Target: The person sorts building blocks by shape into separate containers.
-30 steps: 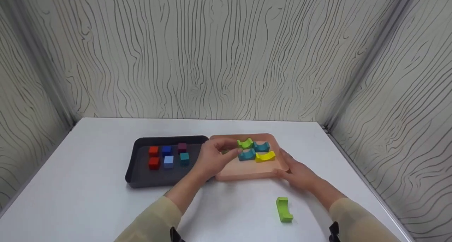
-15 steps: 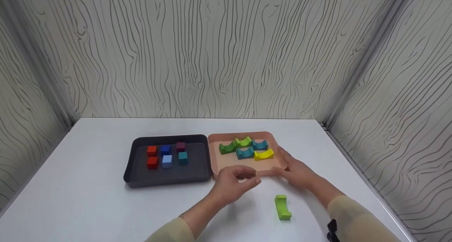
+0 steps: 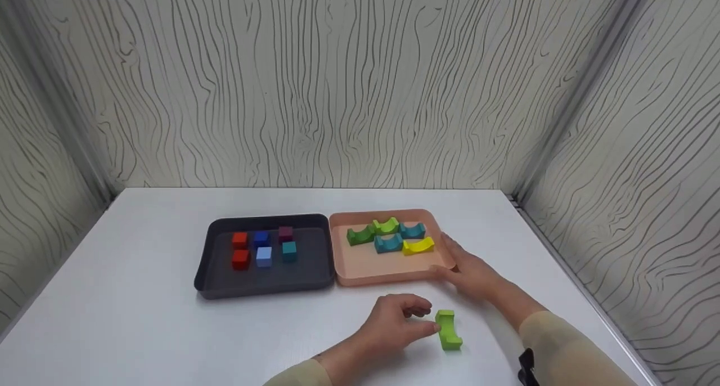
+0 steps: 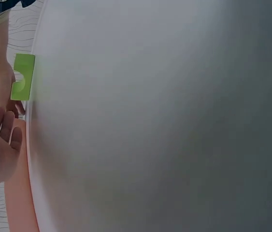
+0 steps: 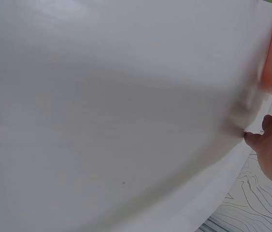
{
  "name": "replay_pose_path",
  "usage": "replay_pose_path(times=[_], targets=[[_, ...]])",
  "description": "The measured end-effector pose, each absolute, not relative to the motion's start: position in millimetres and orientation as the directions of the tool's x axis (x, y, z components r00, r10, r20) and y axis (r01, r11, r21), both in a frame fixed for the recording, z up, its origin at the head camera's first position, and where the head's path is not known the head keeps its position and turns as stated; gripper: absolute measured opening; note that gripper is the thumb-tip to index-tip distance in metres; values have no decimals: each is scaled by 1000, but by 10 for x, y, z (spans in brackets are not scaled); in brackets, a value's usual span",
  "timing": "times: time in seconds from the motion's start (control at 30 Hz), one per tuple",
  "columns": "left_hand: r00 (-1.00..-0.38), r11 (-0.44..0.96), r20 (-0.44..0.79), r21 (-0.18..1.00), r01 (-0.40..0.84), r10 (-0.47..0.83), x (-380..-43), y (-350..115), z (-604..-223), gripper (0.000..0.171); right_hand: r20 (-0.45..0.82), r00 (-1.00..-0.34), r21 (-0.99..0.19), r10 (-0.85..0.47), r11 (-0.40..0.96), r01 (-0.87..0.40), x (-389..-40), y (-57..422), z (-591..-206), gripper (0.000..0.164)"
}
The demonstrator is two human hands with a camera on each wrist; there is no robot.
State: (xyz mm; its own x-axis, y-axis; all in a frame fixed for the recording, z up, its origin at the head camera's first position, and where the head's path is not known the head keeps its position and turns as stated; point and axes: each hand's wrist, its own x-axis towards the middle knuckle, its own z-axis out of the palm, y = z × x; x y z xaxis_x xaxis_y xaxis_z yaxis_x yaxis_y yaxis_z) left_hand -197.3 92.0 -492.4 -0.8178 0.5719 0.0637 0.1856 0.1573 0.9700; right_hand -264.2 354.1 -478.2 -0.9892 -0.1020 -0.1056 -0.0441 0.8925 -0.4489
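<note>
My left hand (image 3: 399,325) is just left of a lime-green arch block (image 3: 448,331) lying on the table. Its fingers are loosely bent with nothing between them, and the thumb tip is at the block's left edge; contact is unclear. My right hand (image 3: 471,270) holds the right front corner of a salmon-pink tray (image 3: 371,270), thumb at the front rim, fingers along the outer right side. Inside that tray lie a dark green arch block (image 3: 360,236), a lime-green one (image 3: 386,226), two teal ones and a yellow arch block (image 3: 418,246).
Directly left of the pink tray stands a dark grey tray (image 3: 264,287). It holds several small cubes in two rows, among them a red cube (image 3: 241,260) and a light blue cube (image 3: 264,256). Wood-grain panels (image 3: 306,88) enclose the white table at the back and sides.
My left hand has come away from the dark green block in the pink tray and moved toward me and right, to the loose lime-green block. The right hand stays at the tray.
</note>
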Motion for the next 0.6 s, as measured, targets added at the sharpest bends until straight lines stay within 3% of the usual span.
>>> replay_pose_path(times=[0.6], targets=[[-752,242,-15,951,194,659,-1996,1115,-4985,47,-102,-988,-423,-117,904,-64,-2646,3565,-4802,103]])
